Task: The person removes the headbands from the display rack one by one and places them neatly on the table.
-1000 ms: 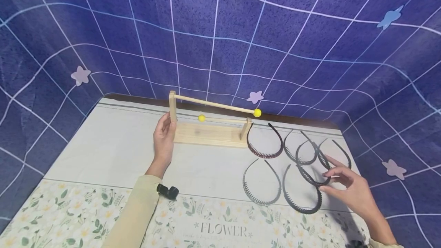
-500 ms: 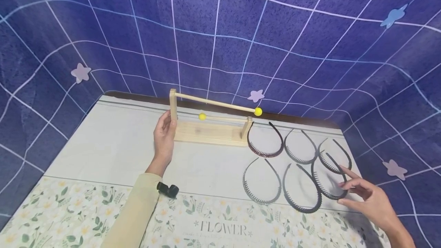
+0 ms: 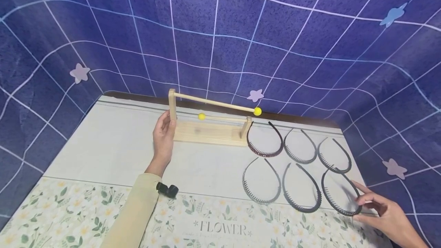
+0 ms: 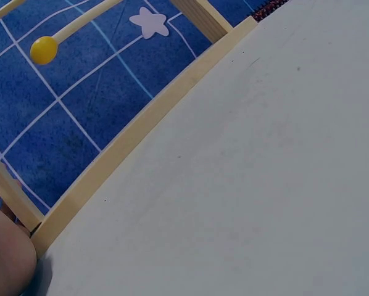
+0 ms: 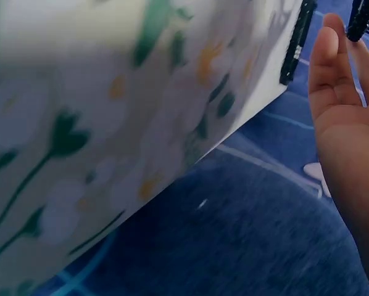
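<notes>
A wooden stand [image 3: 206, 133] has two rods tipped with yellow balls. Around the foot of its left upright [image 3: 172, 104], my left hand [image 3: 163, 137] grips the wood. The left wrist view shows part of that hand [image 4: 8, 253] at the base's corner. At the right, my right hand [image 3: 386, 213] pinches a black toothed headband [image 3: 345, 213] by its lower right edge. The same headband [image 5: 360, 21] shows between thumb and fingers in the right wrist view. Its far ends meet or overlap the headband [image 3: 339, 171] behind it; contact cannot be told.
Several more headbands lie on the table: a dark red one [image 3: 265, 155] by the stand, a grey one [image 3: 304, 162], a light grey one [image 3: 263, 203] and a black one [image 3: 306, 210]. A flowered cloth [image 3: 220, 217] covers the front. Blue gridded fabric [image 3: 213, 49] surrounds the table.
My right hand has carried the black headband rightward and toward me, from over the other headbands to the front right corner of the group. My left hand stays on the stand.
</notes>
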`<state>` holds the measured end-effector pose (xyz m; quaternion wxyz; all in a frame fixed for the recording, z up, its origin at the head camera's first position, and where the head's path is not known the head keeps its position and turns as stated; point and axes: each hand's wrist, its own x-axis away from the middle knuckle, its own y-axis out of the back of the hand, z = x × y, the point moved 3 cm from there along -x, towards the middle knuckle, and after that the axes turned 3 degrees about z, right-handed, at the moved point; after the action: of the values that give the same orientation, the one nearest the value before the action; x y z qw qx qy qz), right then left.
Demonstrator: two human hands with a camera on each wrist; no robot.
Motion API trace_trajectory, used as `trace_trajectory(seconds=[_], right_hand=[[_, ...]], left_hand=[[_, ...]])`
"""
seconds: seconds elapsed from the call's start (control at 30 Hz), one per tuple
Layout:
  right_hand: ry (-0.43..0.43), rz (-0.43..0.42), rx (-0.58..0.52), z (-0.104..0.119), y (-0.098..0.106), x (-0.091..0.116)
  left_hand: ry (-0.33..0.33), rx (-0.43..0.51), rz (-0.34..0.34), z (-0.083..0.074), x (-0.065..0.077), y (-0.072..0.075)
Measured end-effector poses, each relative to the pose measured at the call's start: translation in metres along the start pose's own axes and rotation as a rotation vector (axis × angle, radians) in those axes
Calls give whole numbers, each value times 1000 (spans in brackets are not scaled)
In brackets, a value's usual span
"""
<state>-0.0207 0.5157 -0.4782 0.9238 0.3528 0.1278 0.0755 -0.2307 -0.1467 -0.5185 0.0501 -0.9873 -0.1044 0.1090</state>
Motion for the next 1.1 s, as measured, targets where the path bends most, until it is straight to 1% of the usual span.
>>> trace_trajectory(seconds=[0.13, 0.23, 0.37, 0.5, 0.6, 0.67, 0.73, 0.8, 0.83, 0.9, 0.97, 1.1], right_hand=[[-57, 26, 20, -7, 3, 10], [-96, 26, 40, -12, 3, 16], [-156, 11, 16, -20, 2, 24], [-201, 6, 19, -26, -1, 29], [-212, 6, 70, -28, -1, 30], [-220, 28, 90, -29, -1, 28], [-277, 49, 157, -31, 1, 26], [-354, 84, 208, -32, 3, 24], [-376, 102, 239, -32, 3, 23], [-409, 105, 275, -32, 4, 23], [-341, 98, 241, -30, 1, 21], [-132, 50, 190, -28, -4, 21]], left_hand=[[0, 8, -4, 0, 0, 1], [0, 13, -7, -1, 0, 1], [1, 13, 4, -1, -1, -1], [2, 1, 17, -2, -1, -2], [-3, 6, 14, -3, -1, -3], [-3, 11, 10, -3, -1, -2], [-1, 12, 9, -3, -1, -2], [3, 7, 9, -3, 0, -1], [4, 2, 10, -3, 0, -1], [9, -7, 12, -3, 1, -1], [12, -12, 13, -3, 1, -1], [15, -9, 7, -3, 2, 1]])
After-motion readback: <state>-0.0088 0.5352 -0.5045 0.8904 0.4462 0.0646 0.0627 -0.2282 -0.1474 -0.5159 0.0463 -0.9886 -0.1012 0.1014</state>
